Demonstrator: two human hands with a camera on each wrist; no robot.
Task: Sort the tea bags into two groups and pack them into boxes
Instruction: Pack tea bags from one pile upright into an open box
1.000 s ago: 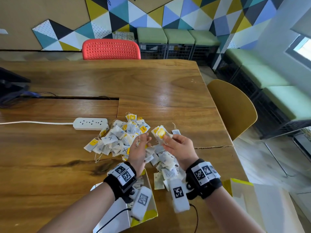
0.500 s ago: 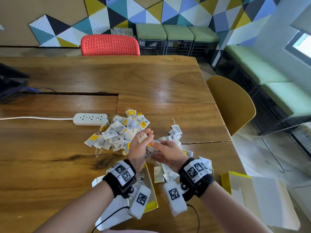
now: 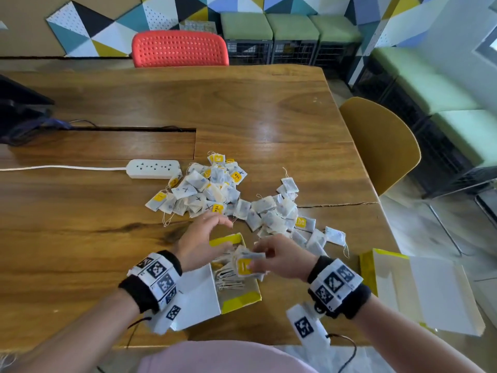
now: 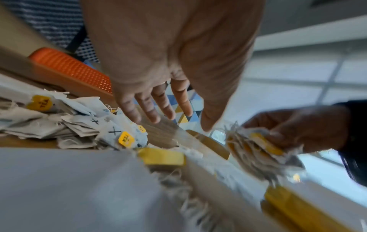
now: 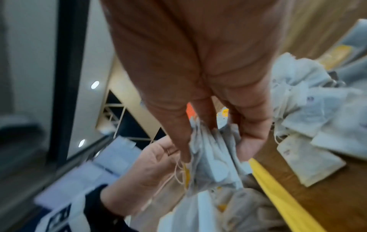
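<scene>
Two heaps of white tea bags lie on the wooden table: one with X marks (image 3: pixel 200 188) by the power strip, one without (image 3: pixel 274 214) to its right. My right hand (image 3: pixel 265 261) pinches a bundle of tea bags (image 3: pixel 246 263) with yellow tags over the open yellow-and-white box (image 3: pixel 242 300), which holds tea bags. The same bundle (image 5: pixel 208 155) shows in the right wrist view. My left hand (image 3: pixel 212 230) hovers over the box's far flap, fingers straight and spread, holding nothing (image 4: pixel 158 108).
A second open box (image 3: pixel 419 289) lies at the table's right front corner. A white power strip (image 3: pixel 153 168) with its cable sits left of the heaps. A yellow chair (image 3: pixel 382 146) stands at the right edge, a red chair (image 3: pixel 180 48) at the far side.
Both hands drew back from the heaps toward me. The right hand brought the bundle of tea bags down over the box; the left hand let go and opened.
</scene>
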